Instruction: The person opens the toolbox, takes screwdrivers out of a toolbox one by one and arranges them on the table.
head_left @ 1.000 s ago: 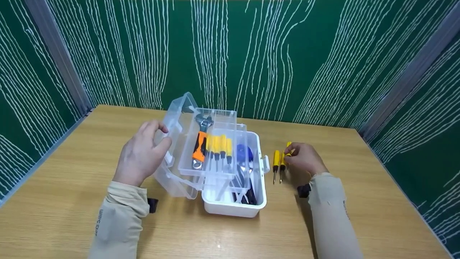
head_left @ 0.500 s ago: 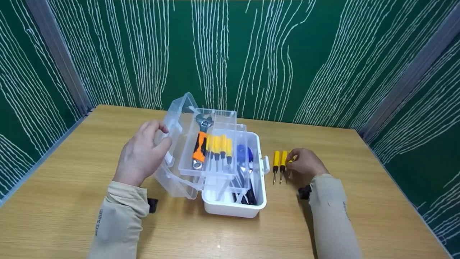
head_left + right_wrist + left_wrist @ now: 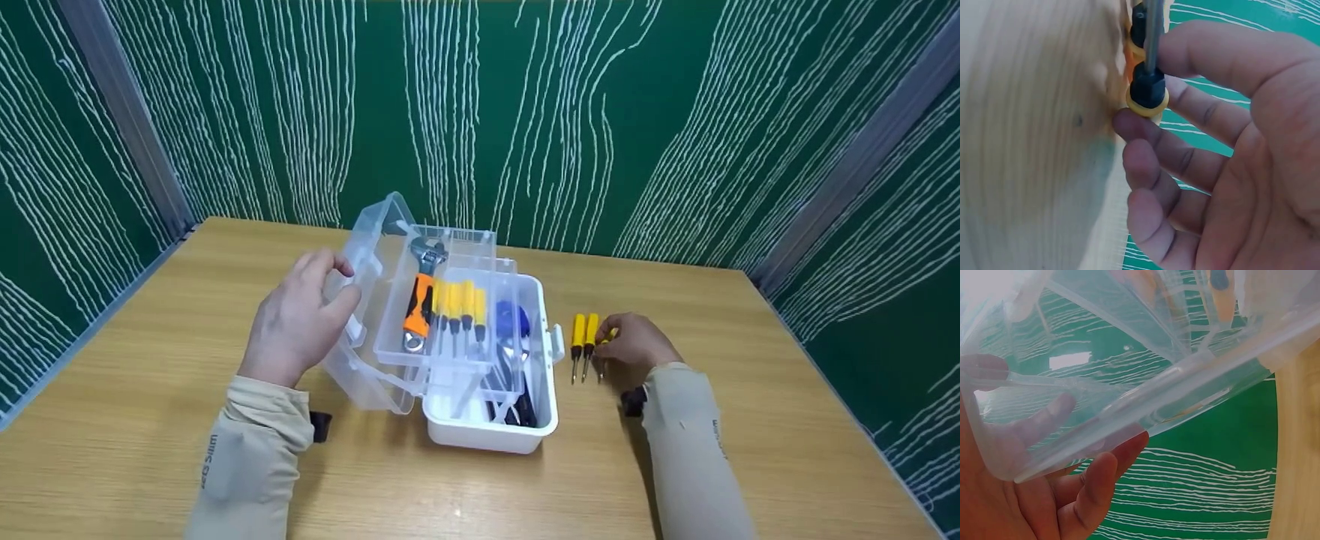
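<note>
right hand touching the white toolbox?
Apart. The head view shows bare tabletop and two yellow screwdrivers between the right hand and white toolbox.

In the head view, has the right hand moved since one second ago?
Yes. Judged against the white toolbox, which stays in place, the right hand has shifted slightly downward in the picture.

Screwdriver handles (image 3: 578, 328) are yellow, walls (image 3: 377, 112) green, white-streaked.

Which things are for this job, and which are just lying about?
Probably the job:
clear lid, held
pinched yellow screwdriver
two screwdrivers beside it
white toolbox

Probably just lying about:
orange-handled wrench
other screwdrivers in the tray
blue thing
</note>
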The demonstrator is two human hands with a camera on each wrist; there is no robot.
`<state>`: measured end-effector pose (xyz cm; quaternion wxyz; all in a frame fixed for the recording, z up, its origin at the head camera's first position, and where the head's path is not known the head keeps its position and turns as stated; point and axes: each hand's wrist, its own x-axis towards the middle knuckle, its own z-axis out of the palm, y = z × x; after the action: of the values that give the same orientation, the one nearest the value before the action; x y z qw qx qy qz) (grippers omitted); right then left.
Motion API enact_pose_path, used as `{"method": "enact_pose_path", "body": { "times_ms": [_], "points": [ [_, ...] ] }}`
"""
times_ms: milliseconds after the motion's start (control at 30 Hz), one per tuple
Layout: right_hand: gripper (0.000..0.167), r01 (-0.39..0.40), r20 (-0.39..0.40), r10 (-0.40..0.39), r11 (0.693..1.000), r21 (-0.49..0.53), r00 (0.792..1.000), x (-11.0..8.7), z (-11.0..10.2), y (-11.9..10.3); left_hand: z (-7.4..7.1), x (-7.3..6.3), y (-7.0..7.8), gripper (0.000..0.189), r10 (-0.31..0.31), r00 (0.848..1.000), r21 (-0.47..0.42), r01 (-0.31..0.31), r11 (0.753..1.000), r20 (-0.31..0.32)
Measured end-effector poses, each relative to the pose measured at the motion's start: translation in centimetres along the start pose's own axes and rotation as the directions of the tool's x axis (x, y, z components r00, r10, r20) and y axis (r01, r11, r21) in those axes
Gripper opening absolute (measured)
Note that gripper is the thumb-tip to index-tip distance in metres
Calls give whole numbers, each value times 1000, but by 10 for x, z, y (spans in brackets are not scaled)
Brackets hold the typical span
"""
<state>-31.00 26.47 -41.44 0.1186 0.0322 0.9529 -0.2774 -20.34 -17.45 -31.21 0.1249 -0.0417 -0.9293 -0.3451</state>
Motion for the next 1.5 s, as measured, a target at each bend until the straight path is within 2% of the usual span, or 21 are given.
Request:
{"method": "enact_pose_path", "body": {
  "times_ms": [300,533,667,767,900,1133,1333,1433,1500],
  "points": [
    [20,18,12,-18,1000,-16,1000,0,2,-1,0,1,0,29,23,999,10,-23,1000,-22],
    [26,-23,44,23,1000,-3,999,-7,-5,-12,-1,2,-1,30,23,1000,4,-23,1000,-21],
    [34,20,19,-20,1000,-6,1000,-11,-10,-24,-1,1,-1,29,11,1000,-2,-11,1000,-10],
    [38,88,-26,-87,996,5,996,-14,-13,-33,-1,1,-1,29,4,1000,0,-4,1000,-4],
    [39,154,-98,-150,987,44,984,-17,-14,-42,-1,1,-2,28,3,1000,4,-3,1000,-4],
    [37,195,-202,-172,975,104,964,-22,-10,-52,0,1,-2,28,4,1000,-6,-5,1000,-5],
    [25,250,-278,-210,961,115,937,-24,-7,-61,0,0,-2,27,31,999,6,-31,1000,-37],
    [21,295,-310,-246,948,121,918,-26,-4,-67,0,0,-2,28,33,999,6,-32,999,-36],
    [19,343,-337,-285,931,126,897,-29,-2,-71,0,0,-2,28,28,999,2,-28,1000,-30]
  ]
}}
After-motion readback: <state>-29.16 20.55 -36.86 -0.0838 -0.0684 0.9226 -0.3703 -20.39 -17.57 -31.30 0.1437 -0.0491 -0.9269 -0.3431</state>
